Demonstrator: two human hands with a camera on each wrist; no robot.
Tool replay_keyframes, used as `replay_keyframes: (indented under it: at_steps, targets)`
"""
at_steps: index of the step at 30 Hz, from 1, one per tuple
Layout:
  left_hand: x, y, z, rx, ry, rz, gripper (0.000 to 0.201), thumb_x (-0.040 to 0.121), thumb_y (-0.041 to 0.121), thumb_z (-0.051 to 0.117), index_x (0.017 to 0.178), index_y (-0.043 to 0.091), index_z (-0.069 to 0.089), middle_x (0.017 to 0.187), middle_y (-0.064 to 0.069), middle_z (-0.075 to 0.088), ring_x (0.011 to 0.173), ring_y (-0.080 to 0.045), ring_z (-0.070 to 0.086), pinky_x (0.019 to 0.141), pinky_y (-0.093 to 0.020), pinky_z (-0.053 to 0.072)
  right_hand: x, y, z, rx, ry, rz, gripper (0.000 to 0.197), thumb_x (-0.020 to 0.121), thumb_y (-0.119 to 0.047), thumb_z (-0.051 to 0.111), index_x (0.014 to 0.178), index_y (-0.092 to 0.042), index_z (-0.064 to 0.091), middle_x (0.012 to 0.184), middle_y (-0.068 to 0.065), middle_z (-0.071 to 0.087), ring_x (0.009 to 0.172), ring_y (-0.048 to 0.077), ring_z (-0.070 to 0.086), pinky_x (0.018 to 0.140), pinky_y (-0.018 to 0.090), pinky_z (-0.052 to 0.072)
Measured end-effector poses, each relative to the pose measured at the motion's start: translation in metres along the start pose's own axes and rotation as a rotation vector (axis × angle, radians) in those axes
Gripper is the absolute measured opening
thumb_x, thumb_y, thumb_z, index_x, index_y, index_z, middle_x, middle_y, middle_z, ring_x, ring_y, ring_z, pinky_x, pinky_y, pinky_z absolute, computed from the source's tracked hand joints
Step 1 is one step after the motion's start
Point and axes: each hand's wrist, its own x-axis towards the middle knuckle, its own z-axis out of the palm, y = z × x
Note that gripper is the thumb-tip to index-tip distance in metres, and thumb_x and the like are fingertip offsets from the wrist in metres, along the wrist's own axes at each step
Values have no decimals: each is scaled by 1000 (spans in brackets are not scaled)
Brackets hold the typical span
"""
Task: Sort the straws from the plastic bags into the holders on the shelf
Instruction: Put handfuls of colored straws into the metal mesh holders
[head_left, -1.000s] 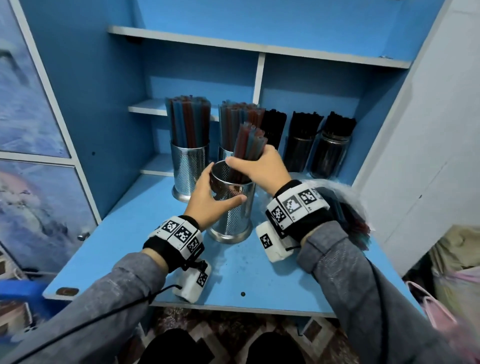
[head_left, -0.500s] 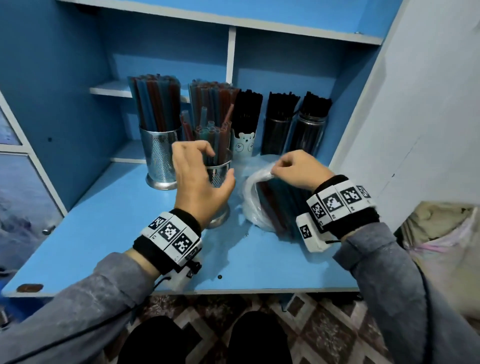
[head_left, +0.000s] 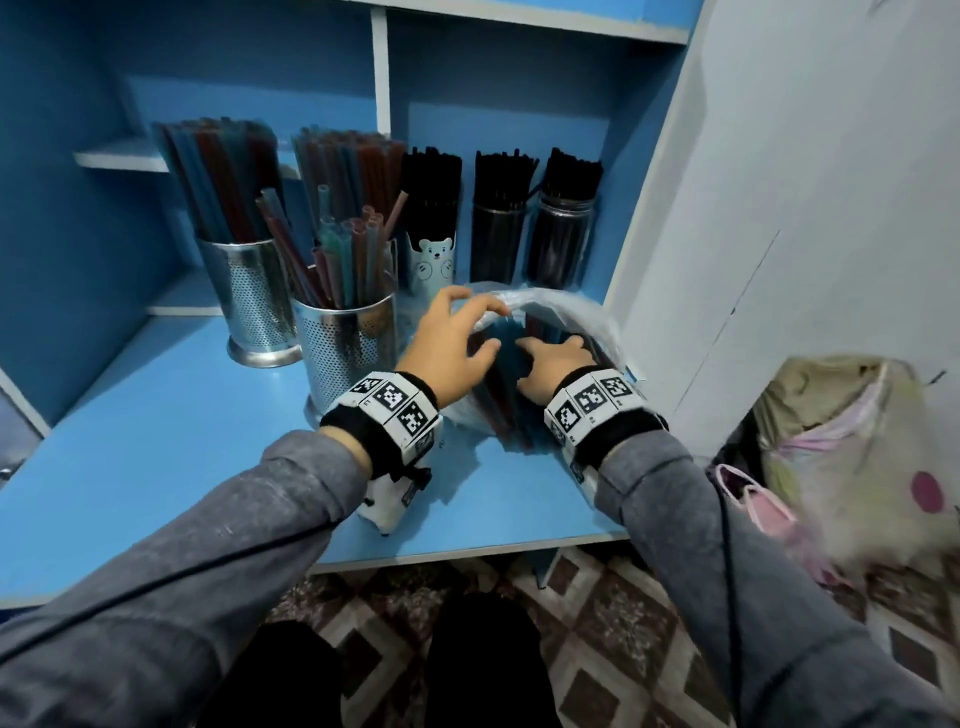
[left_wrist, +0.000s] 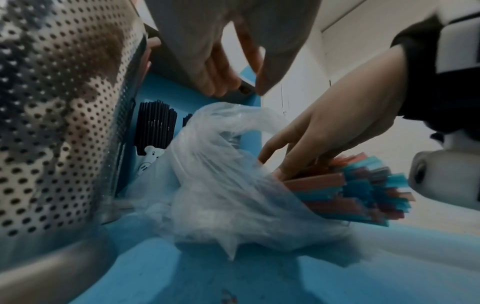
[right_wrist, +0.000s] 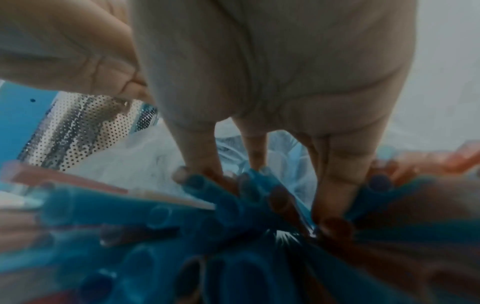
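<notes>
Both hands have gone to the crumpled clear plastic bag since half a second ago: the left hand, which then hovered over the nearer perforated steel holder, now holds the bag's mouth up with curled fingers, and the right hand, which then pinched the bag's edge, now reaches inside. The bag lies on the blue shelf board, just right of that holder, and the bundle of blue and red plastic straws juts from its open end. In the wrist views the right hand's fingers dig down among the straw ends; whether they have closed round any straw cannot be told.

The nearer holder carries a loose few coloured straws. Behind it stand a second perforated steel holder and a third, mostly hidden one, both packed with coloured straws. Further right in that row are a pale cup printed with a bear and two dark jars, all full of black straws. A bulging patterned sack sits on the floor to the right.
</notes>
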Motion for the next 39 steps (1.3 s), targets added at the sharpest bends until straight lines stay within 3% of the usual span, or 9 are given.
replay_keyframes:
  at_steps: [4, 10, 13, 17, 20, 26, 31, 35, 39]
  targets:
    - [9, -3, 0, -31, -78, -135, 44, 94, 2, 47, 120, 34, 61, 134, -10, 39, 124, -27, 45, 101, -26, 32, 5, -1, 1, -58, -60, -70, 55, 97, -35, 51, 147, -46, 32, 150, 18, 30, 134, 38, 37, 110, 47, 37]
    - [15, -3, -9, -69, -24, -124, 54, 90, -7, 40, 109, 37, 64, 111, -4, 48, 91, -21, 48, 81, -26, 34, 8, 5, 2, 78, -20, -167, 45, 85, -25, 68, 128, -26, 56, 126, 9, 57, 111, 28, 58, 91, 34, 51]
    - [14, -5, -10, -75, -24, -121, 52, 91, -7, 40, 108, 35, 66, 117, -7, 52, 88, -20, 50, 76, -26, 37, 8, 7, 1, 154, 32, -198, 33, 80, -14, 71, 110, -20, 59, 111, 7, 60, 97, 25, 61, 77, 31, 51]
    - [11, -7, -12, -103, -36, -114, 55, 86, -11, 39, 106, 31, 68, 128, -8, 55, 101, -29, 58, 81, -35, 49, 5, 9, 3, 200, 42, -278, 33, 78, -1, 67, 106, -17, 61, 101, 4, 59, 94, 24, 59, 79, 35, 54]
    - [11, -11, -12, -132, -31, -124, 54, 85, -11, 39, 106, 31, 67, 129, -6, 55, 83, -33, 62, 59, -28, 45, 6, 13, 3, 275, 78, -317, 35, 77, 3, 66, 106, -17, 63, 86, -2, 57, 84, 18, 55, 65, 24, 46]
    - [9, -17, -13, -159, -53, -124, 50, 90, -6, 45, 115, 33, 64, 130, -6, 52, 118, -21, 53, 102, -33, 42, 6, 20, -3, 429, 150, -374, 36, 78, 1, 66, 103, -26, 64, 85, -14, 56, 73, 2, 50, 53, 2, 35]
    - [9, -18, -16, -116, -97, -111, 41, 93, 6, 53, 122, 35, 59, 129, -6, 51, 119, -19, 49, 95, -23, 32, -2, 27, -13, 542, 83, -437, 37, 78, -1, 68, 101, -29, 65, 100, -6, 61, 93, 14, 57, 82, 24, 45]
    - [5, -14, -12, -60, -44, -116, 48, 85, 11, 67, 127, 29, 55, 127, -4, 42, 120, -19, 43, 100, -20, 27, -17, 32, -31, 483, -13, -457, 38, 79, -1, 67, 106, -28, 66, 98, -4, 60, 81, 12, 56, 71, 20, 44]
    - [4, 0, -8, -12, 5, 139, 70, 73, 15, 79, 135, 18, 46, 136, -2, 38, 129, -14, 37, 105, -15, 22, -39, 33, -60, 294, -65, -456, 40, 79, -4, 68, 108, -32, 67, 103, 0, 59, 81, 14, 56, 71, 23, 46]
